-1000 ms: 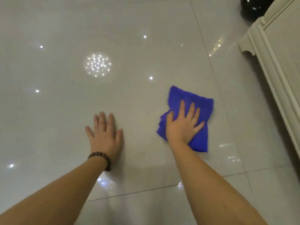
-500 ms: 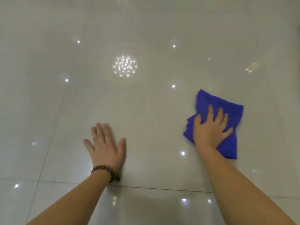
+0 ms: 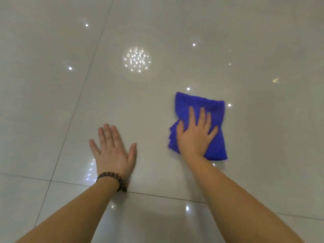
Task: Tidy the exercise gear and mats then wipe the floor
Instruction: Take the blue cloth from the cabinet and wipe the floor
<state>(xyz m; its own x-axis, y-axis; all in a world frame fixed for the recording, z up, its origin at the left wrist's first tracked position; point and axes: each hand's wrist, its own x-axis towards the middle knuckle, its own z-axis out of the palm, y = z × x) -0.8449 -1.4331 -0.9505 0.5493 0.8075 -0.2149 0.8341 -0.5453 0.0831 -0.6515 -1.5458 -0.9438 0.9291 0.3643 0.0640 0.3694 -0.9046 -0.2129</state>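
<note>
A blue cloth (image 3: 213, 106) lies crumpled on the glossy pale tiled floor (image 3: 157, 95), right of centre. My right hand (image 3: 195, 134) presses flat on the cloth with fingers spread and straight, covering its lower left part. My left hand (image 3: 113, 151) rests flat on the bare tile to the left, fingers together and straight, a brown bead bracelet on its wrist. Both forearms reach in from the bottom edge.
Dark grout lines (image 3: 157, 195) cross the floor in front of me and run up the left side. Ceiling lights reflect as bright spots (image 3: 136, 59) on the tiles. No exercise gear, mats or furniture show in this view.
The view swung left, so the cream cabinet and black object at the right left the frame. My right hand with the cloth slid left, closer to my left hand, which stayed planted.
</note>
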